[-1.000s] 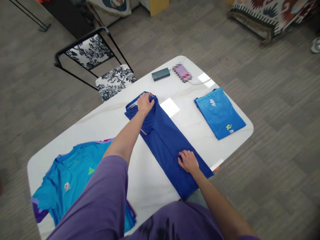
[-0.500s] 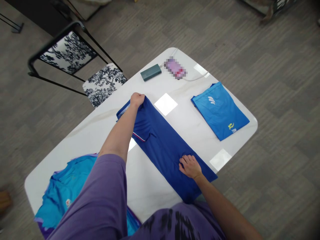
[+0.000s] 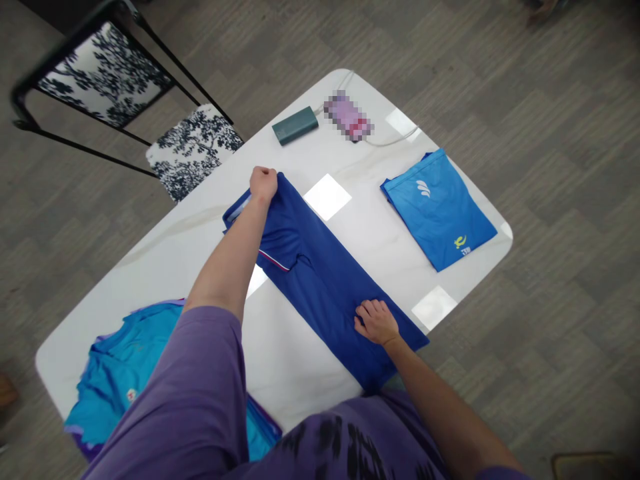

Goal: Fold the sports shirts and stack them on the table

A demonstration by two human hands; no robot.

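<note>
A dark blue shirt (image 3: 327,273), folded lengthwise into a long strip, lies slantwise on the white table. Its short sleeve has a red-and-white trim line, and the collar end is at the upper left. My left hand (image 3: 263,183) is closed in a fist on the cloth at that far end, beside the collar. Lower down, my right hand (image 3: 377,321) rests on the shirt near the hem end, its fingers loosely bent and thumb apart, fingertips touching the fabric. Part of the sleeve and collar is hidden behind my left forearm.
A folded light blue shirt (image 3: 440,210) lies at the table's right. Several turquoise and purple shirts (image 3: 125,360) are heaped at the lower left, partly behind my arm. A green power bank (image 3: 295,126) and a blurred phone (image 3: 349,117) with a cable sit at the back. A patterned chair (image 3: 195,147) stands beyond the white table (image 3: 165,257).
The view has shifted slightly, so the table and chair sit a little higher and further left. Both hands keep their places on the dark blue shirt, which lies almost the same.
</note>
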